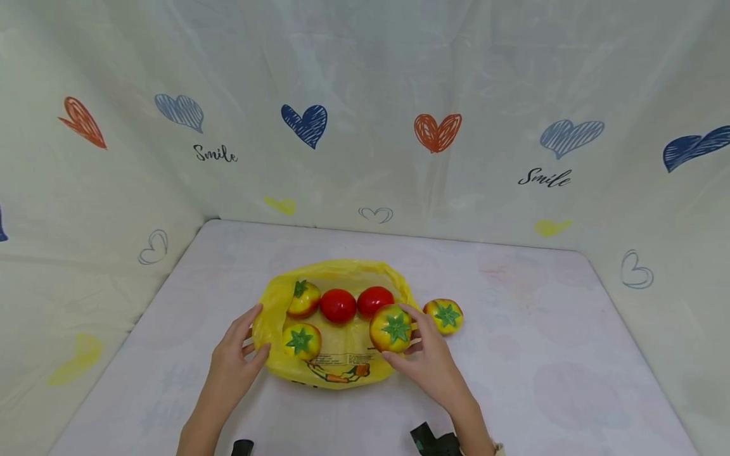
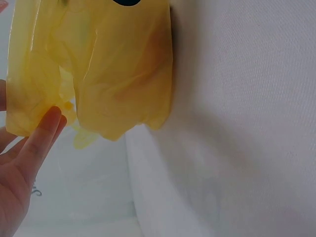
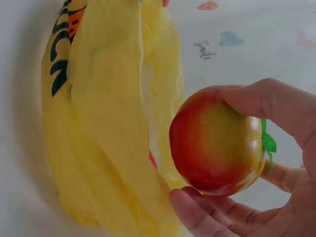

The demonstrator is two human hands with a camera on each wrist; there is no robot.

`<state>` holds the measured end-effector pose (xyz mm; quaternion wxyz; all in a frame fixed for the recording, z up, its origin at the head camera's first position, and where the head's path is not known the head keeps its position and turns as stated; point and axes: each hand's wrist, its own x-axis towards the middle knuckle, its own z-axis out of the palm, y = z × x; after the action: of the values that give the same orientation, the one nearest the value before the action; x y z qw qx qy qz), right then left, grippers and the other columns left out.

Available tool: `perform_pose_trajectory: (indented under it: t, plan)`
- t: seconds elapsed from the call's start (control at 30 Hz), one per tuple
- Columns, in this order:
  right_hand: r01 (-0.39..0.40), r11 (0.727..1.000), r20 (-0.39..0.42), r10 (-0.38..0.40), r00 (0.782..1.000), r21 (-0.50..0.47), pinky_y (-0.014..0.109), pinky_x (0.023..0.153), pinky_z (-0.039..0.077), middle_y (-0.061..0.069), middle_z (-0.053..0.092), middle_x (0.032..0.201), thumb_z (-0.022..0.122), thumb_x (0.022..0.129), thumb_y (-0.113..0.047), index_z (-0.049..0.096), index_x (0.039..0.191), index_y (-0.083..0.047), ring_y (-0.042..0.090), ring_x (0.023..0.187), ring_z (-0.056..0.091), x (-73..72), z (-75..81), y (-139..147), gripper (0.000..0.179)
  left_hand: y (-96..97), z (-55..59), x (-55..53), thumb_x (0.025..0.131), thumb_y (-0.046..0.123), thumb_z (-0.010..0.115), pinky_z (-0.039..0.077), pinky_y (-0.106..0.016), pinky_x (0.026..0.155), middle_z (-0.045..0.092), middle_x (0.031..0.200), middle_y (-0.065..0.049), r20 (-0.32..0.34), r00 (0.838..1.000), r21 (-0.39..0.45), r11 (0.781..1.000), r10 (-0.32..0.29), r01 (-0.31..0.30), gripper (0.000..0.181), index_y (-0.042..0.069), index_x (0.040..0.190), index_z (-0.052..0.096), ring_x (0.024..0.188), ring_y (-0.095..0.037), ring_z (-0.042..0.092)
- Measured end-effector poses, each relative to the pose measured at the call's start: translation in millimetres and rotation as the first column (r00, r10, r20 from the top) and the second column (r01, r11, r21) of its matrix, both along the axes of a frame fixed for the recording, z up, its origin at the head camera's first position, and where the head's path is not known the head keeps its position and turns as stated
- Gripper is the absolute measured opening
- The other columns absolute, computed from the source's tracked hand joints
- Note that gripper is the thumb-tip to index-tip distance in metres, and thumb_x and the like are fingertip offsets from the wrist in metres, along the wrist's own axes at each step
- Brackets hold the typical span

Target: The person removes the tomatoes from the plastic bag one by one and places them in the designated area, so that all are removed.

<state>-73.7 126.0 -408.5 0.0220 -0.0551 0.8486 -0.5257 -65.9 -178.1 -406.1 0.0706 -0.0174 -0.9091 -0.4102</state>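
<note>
R hand (image 1: 421, 348) grips red-yel tomato (image 1: 390, 328) nr open yel bag (image 1: 342, 379).

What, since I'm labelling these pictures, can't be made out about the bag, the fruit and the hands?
Head view: the fine print on the yellow bag is too small to read.
Head view: the red fruit on the right is partly hidden by the held fruit.
Left wrist view: the bag's plastic blurs its contents; the left edge cuts off the left hand.
Right wrist view: the right edge cuts off the right hand.

Black wrist gear (image 1: 438, 442), beige cuff (image 1: 499, 449)
</note>
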Motion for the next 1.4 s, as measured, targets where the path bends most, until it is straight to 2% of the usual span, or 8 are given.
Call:
perform_pose_trajectory:
  t: [0.13,0.37,0.6,0.9,1.07,1.23,1.4]
  plan:
    - [0.033,0.999,-0.031,-0.033,0.999,0.016,0.025,0.075,0.055,0.008,0.048,0.121,0.08,0.072,-0.022,0.04,0.137,-0.021,0.016,0.089,0.052,1.0,-0.8,11,0.077,0.2,0.3,-0.2,0.083,-0.002,0.062,0.054,-0.044,0.083,0.042,0.137,-0.021,-0.004,1.0,-0.001,1.0,0.004,-0.004,0.064,0.004,0.141,0.037,0.107,-0.038,0.054]
    - [0.106,0.989,-0.086,-0.098,0.992,0.1,0.022,0.075,0.054,0.01,0.045,0.123,0.079,0.073,-0.022,0.038,0.137,-0.02,0.016,0.09,0.052,3.7,-3.8,32,0.076,-1.3,0.6,-0.7,0.084,0.0,0.061,0.054,-0.043,0.084,0.04,0.139,-0.021,0.021,1.0,0.001,1.0,-0.002,0.002,0.063,0.005,0.142,0.035,0.108,-0.037,0.053]
    - [0.168,0.98,-0.109,-0.156,0.982,0.11,0.023,0.075,0.055,0.008,0.044,0.118,0.079,0.073,-0.017,0.038,0.138,-0.02,0.017,0.091,0.047,5.4,-10.4,57,0.077,-0.6,0.5,-2.0,0.084,0.0,0.061,0.053,-0.044,0.085,0.041,0.139,-0.02,0.025,1.0,-0.005,1.0,0.002,-0.002,0.063,0.006,0.142,0.036,0.109,-0.036,0.053]
    - [0.237,0.961,-0.17,-0.212,0.962,0.143,0.015,0.073,0.052,0.012,0.042,0.122,0.076,0.076,-0.016,0.036,0.141,-0.012,0.013,0.089,0.044,6.8,-12.4,79,0.077,-2.4,0.0,-2.6,0.086,0.002,0.061,0.053,-0.043,0.086,0.039,0.14,-0.019,0.042,0.999,-0.007,1.0,0.0,0.001,0.063,0.006,0.143,0.034,0.11,-0.036,0.052]
    - [0.276,0.951,-0.188,-0.248,0.95,0.142,0.009,0.073,0.049,0.015,0.041,0.124,0.076,0.076,-0.016,0.035,0.142,-0.01,0.016,0.09,0.044,3.3,-21.9,91,0.078,-2.5,-0.3,-2.8,0.086,0.002,0.061,0.053,-0.043,0.086,0.039,0.14,-0.019,0.043,0.999,-0.008,1.0,0.001,0.0,0.063,0.007,0.143,0.034,0.11,-0.035,0.052]
    - [0.312,0.945,-0.166,-0.293,0.942,0.101,0.005,0.07,0.046,0.018,0.038,0.124,0.074,0.078,-0.016,0.033,0.143,-0.01,0.016,0.089,0.043,-1.1,-34.4,102,0.077,-2.2,0.2,-2.5,0.086,0.002,0.061,0.053,-0.043,0.087,0.039,0.141,-0.019,0.054,0.999,-0.009,1.0,0.007,-0.007,0.064,0.007,0.143,0.034,0.11,-0.035,0.052]
    - [0.352,0.928,-0.068,-0.346,0.936,0.118,0.001,0.072,0.042,0.019,0.036,0.125,0.071,0.081,-0.023,0.029,0.145,-0.013,0.016,0.09,0.042,-2.9,-35.0,109,0.077,-1.9,0.8,-2.6,0.086,0.002,0.061,0.052,-0.043,0.088,0.038,0.141,-0.018,0.069,0.998,-0.004,1.0,0.011,-0.011,0.064,0.007,0.143,0.033,0.111,-0.035,0.052]
